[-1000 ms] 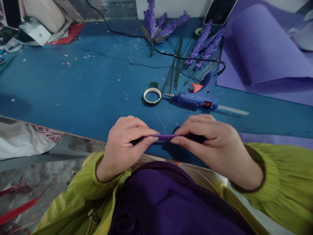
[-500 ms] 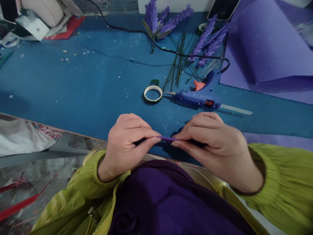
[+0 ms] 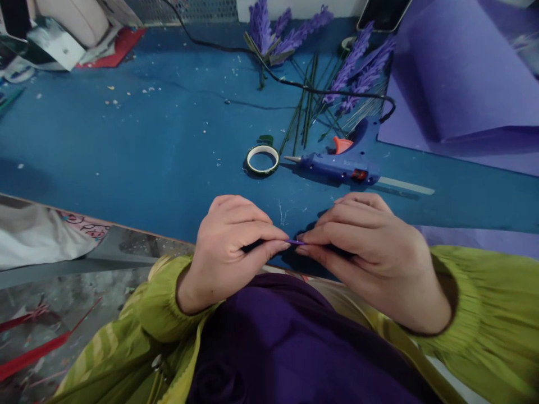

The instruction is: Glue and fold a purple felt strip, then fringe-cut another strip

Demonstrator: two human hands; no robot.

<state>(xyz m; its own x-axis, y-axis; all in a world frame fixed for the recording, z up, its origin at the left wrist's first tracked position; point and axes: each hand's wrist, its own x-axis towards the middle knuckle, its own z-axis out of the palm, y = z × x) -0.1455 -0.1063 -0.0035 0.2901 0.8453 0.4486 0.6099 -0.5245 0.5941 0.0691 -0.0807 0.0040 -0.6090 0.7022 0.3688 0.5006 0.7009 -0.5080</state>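
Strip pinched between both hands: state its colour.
The strip is purple, clearest in the head view.

Only a sliver of a purple strip (image 3: 295, 242) shows between pinching fingertips; the rest lies hidden inside the left hand (image 3: 236, 247) and right hand (image 3: 366, 249). A dark slab, possibly a phone (image 3: 383, 14), is cut by the top edge. The purple sheet (image 3: 463, 73) runs off to the right.
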